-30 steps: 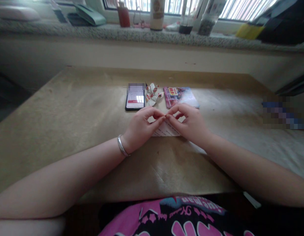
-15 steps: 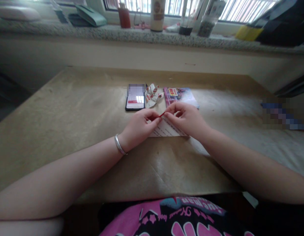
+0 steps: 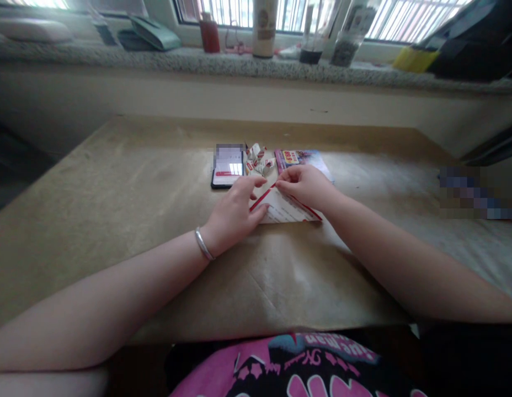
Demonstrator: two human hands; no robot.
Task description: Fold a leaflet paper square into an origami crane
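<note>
A sheet of printed paper (image 3: 287, 208), folded to a triangle with red edges, lies on the table between my hands. My right hand (image 3: 303, 184) pinches its top corner between thumb and fingers. At its left edge, my left hand (image 3: 241, 204) has thumb and fingers apart, the thumb against the paper's face. Just beyond the paper are crumpled or folded pieces of printed paper (image 3: 259, 159). A phone (image 3: 228, 168) with a lit screen rests behind my left hand. Partly covered by my right hand is a colourful booklet or packet (image 3: 308, 160).
The table (image 3: 136, 220) has a brownish cover. Along the granite windowsill (image 3: 223, 62) stand a red container (image 3: 209, 34), a tall bottle (image 3: 264, 27), clear containers and a dark bag (image 3: 479, 44). A blurred blue item (image 3: 475, 193) is at the far right.
My left hand has let go of the paper's top corner and spread its fingers, moving slightly left. My right hand still pinches the corner; more of the folded paper and its red edges shows.
</note>
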